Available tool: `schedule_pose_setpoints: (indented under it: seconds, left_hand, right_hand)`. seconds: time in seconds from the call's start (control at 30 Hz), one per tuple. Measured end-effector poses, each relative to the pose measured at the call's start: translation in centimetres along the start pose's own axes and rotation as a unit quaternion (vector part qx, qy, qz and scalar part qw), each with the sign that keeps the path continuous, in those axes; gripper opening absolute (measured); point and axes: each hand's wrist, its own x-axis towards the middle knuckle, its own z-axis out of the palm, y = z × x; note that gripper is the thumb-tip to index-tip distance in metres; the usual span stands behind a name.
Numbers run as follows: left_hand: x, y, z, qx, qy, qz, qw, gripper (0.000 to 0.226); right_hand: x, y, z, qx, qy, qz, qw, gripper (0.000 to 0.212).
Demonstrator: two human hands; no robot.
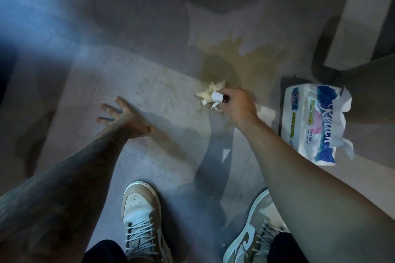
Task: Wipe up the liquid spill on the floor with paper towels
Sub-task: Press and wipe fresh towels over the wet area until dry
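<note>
A yellowish-brown liquid spill (241,60) spreads over the grey tiled floor (136,66), upper centre-right. My right hand (238,105) is shut on a crumpled, soaked paper towel wad (210,94), pressed to the floor at the spill's near edge. My left hand (124,115) lies flat on the floor to the left, fingers spread, holding nothing. A torn-open pack of paper towels (316,124), white and blue, lies on the floor just right of my right hand.
My two tan and white sneakers (141,218) (254,230) stand at the bottom. A pale panel or door edge (350,17) rises at the upper right, with a dark shape (367,89) below it behind the pack.
</note>
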Motion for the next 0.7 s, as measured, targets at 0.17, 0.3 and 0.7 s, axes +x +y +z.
schedule_pose_setpoints:
  seconds: [0.17, 0.3, 0.7]
  left_hand:
    - [-2.7, 0.9, -1.4, 0.010, 0.015, 0.032, 0.999, 0.102]
    - [-8.0, 6.0, -2.6, -0.021, 0.025, 0.233, 0.972, 0.064]
    - [-23.1, 22.4, -9.9, -0.352, 0.072, 0.342, 0.869, 0.015]
  right_hand:
    - [-1.4, -1.3, -2.6, 0.151, 0.021, 0.048, 0.987, 0.020]
    - [-3.3, -2.8, -5.5, 0.290, 0.039, 0.079, 0.953, 0.024]
    - [-7.9, -6.6, -16.7, 0.439, 0.131, 0.053, 0.888, 0.023]
